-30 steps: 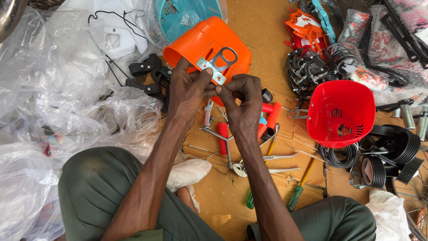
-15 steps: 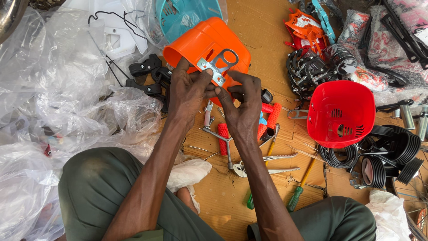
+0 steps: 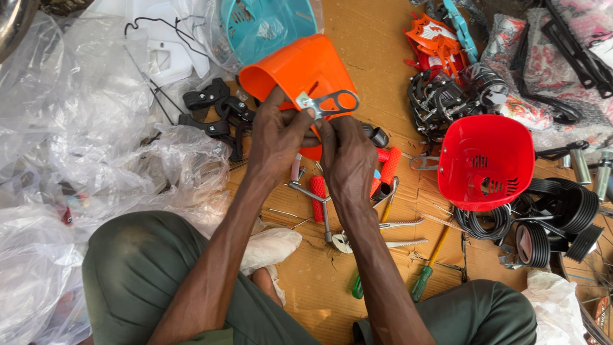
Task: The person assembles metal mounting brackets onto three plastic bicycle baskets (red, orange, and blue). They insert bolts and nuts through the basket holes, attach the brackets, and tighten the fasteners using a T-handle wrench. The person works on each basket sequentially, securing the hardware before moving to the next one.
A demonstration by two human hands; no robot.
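Head view, left hand (image 3: 278, 144): fingers curled on the orange plastic basket (image 3: 297, 70), thumb pressed at its wall.
Right hand (image 3: 348, 160): fingertips pinching the flat silver metal bracket (image 3: 327, 103) against the basket.
Basket: at 12 o'clock from the hands, tilted.
Red plastic basket (image 3: 488, 160): at 3 o'clock, well apart.
Clear plastic bags (image 3: 83, 128): at 9 o'clock.

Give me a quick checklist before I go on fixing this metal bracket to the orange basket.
1. Left hand gripping the orange basket: ok.
2. Right hand at the metal bracket: ok.
3. Bracket lying against the basket wall: ok.
4. Fastener in place: cannot tell, fingers hide it.
5. Green screwdriver lying beside the right arm: ok.
6. Red basket apart from the hands: ok.
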